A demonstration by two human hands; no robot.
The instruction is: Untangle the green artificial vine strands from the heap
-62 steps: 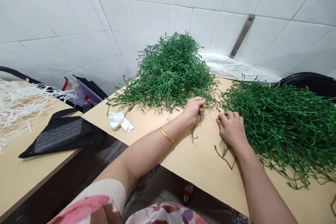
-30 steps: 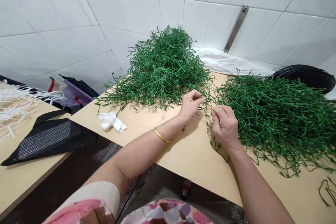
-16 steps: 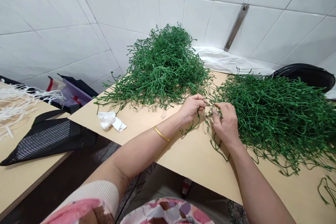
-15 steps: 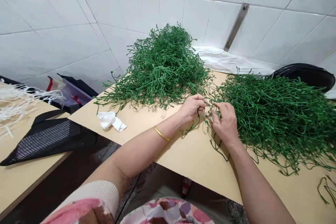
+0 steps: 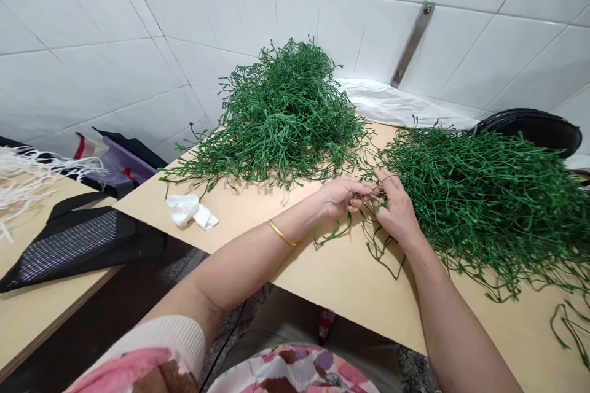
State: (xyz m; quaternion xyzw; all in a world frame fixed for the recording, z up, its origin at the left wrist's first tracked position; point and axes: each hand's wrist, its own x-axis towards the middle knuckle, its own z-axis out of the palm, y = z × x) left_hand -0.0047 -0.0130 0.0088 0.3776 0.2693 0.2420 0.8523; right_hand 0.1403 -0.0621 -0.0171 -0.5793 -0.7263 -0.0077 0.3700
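My left hand (image 5: 343, 196) and my right hand (image 5: 394, 206) meet near the middle of the wooden table, fingertips close together. Both pinch thin green strands, whose loose ends (image 5: 334, 234) hang below my left hand; others (image 5: 385, 255) trail onto the table by my right wrist. Behind my hands rises a tall tangled pile of green strands (image 5: 290, 113). A second, wider green pile (image 5: 488, 202) lies just right of my right hand. The exact crossing of the strands between my fingers is too small to tell.
A crumpled white tissue (image 5: 188, 210) lies at the table's left edge. On another table are a black mesh bag (image 5: 74, 242) and white strands (image 5: 27, 178). A black round-ended case (image 5: 530, 126) and white cloth (image 5: 391, 101) sit against the tiled wall.
My left hand has moved slightly down, with its fingertips closer to my right hand. The right hand's fingers have shifted over the strands. The view has moved slightly.
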